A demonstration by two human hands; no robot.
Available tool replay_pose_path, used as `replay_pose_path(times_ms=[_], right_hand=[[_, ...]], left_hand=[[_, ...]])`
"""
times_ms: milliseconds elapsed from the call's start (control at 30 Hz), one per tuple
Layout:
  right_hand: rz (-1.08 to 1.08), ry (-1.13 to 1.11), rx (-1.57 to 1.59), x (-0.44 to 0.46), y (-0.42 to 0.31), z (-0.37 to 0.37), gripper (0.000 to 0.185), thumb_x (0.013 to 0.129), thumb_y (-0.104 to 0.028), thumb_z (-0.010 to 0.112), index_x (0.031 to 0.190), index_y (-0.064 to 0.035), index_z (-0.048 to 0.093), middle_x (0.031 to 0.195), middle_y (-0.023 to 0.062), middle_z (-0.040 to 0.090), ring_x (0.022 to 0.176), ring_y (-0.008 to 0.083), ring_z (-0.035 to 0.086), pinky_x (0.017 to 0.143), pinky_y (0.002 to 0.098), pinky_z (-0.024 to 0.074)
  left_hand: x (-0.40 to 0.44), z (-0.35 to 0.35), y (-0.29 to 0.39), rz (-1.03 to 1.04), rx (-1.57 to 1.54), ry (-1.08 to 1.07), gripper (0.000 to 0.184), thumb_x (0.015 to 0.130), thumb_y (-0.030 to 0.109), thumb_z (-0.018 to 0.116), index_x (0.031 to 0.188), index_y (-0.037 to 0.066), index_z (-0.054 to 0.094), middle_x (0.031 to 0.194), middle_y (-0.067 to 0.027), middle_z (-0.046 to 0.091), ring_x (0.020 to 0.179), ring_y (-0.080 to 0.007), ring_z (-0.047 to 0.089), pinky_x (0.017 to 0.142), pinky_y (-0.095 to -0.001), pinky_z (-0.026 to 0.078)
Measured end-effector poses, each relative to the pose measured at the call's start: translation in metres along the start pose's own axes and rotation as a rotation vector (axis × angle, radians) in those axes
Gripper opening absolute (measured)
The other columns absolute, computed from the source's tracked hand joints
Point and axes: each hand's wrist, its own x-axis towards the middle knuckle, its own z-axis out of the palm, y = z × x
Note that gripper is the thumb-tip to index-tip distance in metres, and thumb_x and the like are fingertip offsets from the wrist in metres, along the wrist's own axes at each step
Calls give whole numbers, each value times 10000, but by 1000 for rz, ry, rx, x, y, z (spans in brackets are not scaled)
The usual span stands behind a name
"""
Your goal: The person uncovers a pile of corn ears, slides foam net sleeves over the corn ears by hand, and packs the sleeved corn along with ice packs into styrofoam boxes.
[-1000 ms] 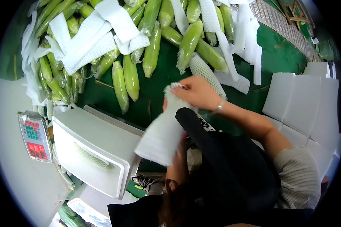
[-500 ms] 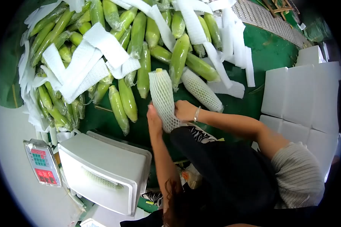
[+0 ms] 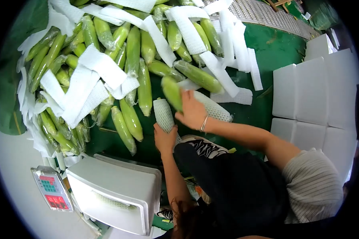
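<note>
My left hand [image 3: 165, 138] is wrapped around an ear of corn in a white foam net sleeve [image 3: 163, 113], its top end pointing up and away from me. My right hand [image 3: 193, 111] grips a green-husked ear of corn [image 3: 171, 91], which is smeared by motion. Just behind that hand, a second netted ear [image 3: 216, 108] lies on the green surface. Several film-wrapped ears of corn [image 3: 145, 87] are heaped ahead, and two of them [image 3: 123, 129] lie left of my left hand.
Flat white foam sleeves [image 3: 85, 93] are strewn over the heap. White foam boxes [image 3: 313, 91] are stacked at the right. At the lower left stand a white box [image 3: 111, 179] and a digital scale [image 3: 52, 189]. A perforated metal strip [image 3: 263, 18] runs along the back.
My right hand has left the lower end of the netted ear and gripped a green ear from the near edge of the heap. My left hand still holds the netted ear, now lower.
</note>
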Motion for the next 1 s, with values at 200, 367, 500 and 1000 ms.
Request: replay_pose_path(times_ms=[200, 367, 500, 1000], right_hand=[[-232, -28, -67, -53, 27, 37, 741, 710, -192, 648, 1325, 19, 292, 1133, 235, 437, 899, 391, 548, 785, 428, 467], [-126, 24, 3, -43, 73, -59, 263, 751, -13, 512, 1014, -29, 517, 941, 171, 564, 869, 373, 546, 761, 413, 463], [-275, 14, -385, -17, 151, -55, 389, 739, -14, 499, 1127, -42, 497, 1032, 156, 520, 950, 333, 514, 778, 393, 447], [0, -283, 1042, -1, 27, -51, 354, 808, -32, 608, 1128, -82, 466, 1030, 48, 528, 924, 105, 518, 796, 264, 450]], left_hand=[[-9, 13, -26, 134, 168, 241, 776, 724, 347, 670, 1332, 24, 312, 1201, -251, 427, 1106, -414, 424, 909, -483, 369], [-26, 17, 9, 307, 83, 357, 667, 780, 227, 622, 1352, 52, 326, 1352, -230, 301, 1218, -400, 310, 982, -521, 259], [-25, 29, 16, 427, 67, 483, 547, 774, 173, 615, 1274, 46, 436, 1340, -217, 324, 1207, -378, 328, 975, -510, 265], [-19, 12, 75, 166, -1190, -304, 320, 939, 165, 488, 1217, 14, 532, 1060, -60, 599, 908, -116, 565, 770, -238, 459]])
